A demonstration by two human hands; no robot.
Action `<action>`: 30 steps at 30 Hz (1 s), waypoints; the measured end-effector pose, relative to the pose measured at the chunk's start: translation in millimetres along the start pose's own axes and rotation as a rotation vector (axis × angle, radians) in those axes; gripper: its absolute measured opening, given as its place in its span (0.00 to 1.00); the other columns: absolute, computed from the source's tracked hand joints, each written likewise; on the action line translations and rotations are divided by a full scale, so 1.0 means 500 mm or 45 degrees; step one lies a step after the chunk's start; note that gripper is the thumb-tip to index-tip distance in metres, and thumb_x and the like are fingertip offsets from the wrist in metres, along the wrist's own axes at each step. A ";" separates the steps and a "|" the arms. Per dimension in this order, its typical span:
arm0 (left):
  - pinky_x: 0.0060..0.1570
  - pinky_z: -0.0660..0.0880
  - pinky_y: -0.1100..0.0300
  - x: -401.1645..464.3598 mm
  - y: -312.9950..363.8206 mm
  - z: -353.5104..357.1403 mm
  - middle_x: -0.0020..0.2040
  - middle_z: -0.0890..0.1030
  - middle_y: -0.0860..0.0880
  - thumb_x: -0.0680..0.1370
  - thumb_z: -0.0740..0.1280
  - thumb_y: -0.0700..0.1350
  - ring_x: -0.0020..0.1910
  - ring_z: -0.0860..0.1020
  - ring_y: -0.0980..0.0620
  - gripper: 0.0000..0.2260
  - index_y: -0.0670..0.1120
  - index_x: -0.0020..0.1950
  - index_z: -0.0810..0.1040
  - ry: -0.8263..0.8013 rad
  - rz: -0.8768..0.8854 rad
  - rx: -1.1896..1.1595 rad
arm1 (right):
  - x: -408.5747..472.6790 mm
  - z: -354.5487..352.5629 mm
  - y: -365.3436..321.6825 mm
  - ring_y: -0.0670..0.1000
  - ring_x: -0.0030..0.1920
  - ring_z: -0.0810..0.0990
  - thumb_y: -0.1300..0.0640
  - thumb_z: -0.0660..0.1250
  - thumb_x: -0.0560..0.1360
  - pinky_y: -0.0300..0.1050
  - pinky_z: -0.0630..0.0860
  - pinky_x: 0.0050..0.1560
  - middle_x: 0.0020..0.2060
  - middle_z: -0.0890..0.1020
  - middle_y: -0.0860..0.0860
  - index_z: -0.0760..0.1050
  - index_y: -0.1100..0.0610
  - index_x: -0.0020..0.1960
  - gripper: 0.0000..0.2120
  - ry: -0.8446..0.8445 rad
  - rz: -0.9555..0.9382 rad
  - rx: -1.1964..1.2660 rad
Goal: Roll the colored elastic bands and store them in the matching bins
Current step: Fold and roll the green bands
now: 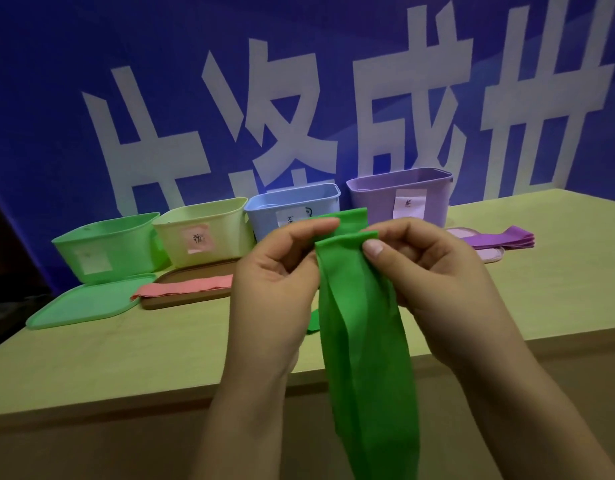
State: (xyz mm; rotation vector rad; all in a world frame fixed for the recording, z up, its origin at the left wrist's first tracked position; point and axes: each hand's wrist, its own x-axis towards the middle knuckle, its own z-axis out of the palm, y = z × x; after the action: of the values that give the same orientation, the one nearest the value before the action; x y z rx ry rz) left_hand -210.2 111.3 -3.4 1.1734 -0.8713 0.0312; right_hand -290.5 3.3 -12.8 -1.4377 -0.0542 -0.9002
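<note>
Green band (365, 341) is held up in front of the desk (126, 348), its top end pinched between both hands and the rest hanging down toward the near edge of the view. The left hand (278, 271) has its grip closed on the band's upper left edge between thumb and fingers; the right hand (424, 265) has its grip closed on the upper right edge, with the thumb pressed on the front of the fold. Four open bins are lined up along the far side of the desk against a blue wall with large white characters: a green bin (108, 247) at the far left, then a pale yellow bin (205, 230), a blue bin (292, 209) and a purple bin (403, 195) at the right. A green lid (84, 303) lies flat near the green bin. A pink band (188, 284) rests on a brown lid (195, 296) in front of the yellow bin. A folded purple band (500, 239) lies right of the purple bin.
</note>
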 end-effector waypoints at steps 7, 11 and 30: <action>0.39 0.77 0.63 -0.014 -0.012 0.006 0.37 0.84 0.49 0.77 0.61 0.37 0.38 0.82 0.54 0.15 0.54 0.59 0.75 -0.074 -0.052 -0.065 | -0.007 -0.006 0.008 0.45 0.37 0.82 0.62 0.66 0.74 0.39 0.78 0.38 0.32 0.82 0.47 0.79 0.53 0.43 0.06 0.150 -0.075 -0.076; 0.37 0.77 0.64 -0.011 -0.023 0.008 0.39 0.85 0.50 0.78 0.61 0.35 0.39 0.83 0.54 0.10 0.47 0.48 0.80 -0.092 -0.049 0.029 | -0.010 -0.008 0.007 0.40 0.34 0.79 0.64 0.66 0.74 0.33 0.75 0.34 0.29 0.81 0.43 0.78 0.52 0.42 0.08 0.172 -0.125 -0.121; 0.36 0.79 0.60 -0.002 -0.026 0.006 0.32 0.83 0.51 0.75 0.67 0.38 0.33 0.82 0.55 0.08 0.48 0.38 0.81 0.054 -0.074 0.079 | -0.022 0.005 0.036 0.44 0.43 0.81 0.59 0.70 0.71 0.36 0.79 0.41 0.40 0.82 0.47 0.75 0.52 0.46 0.07 0.243 -0.180 -0.299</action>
State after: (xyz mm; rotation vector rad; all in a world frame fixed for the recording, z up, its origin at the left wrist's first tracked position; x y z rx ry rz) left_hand -206.9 103.7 -13.7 1.2514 -0.8031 0.0361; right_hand -286.7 8.7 -32.7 -1.5721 0.0972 -1.1879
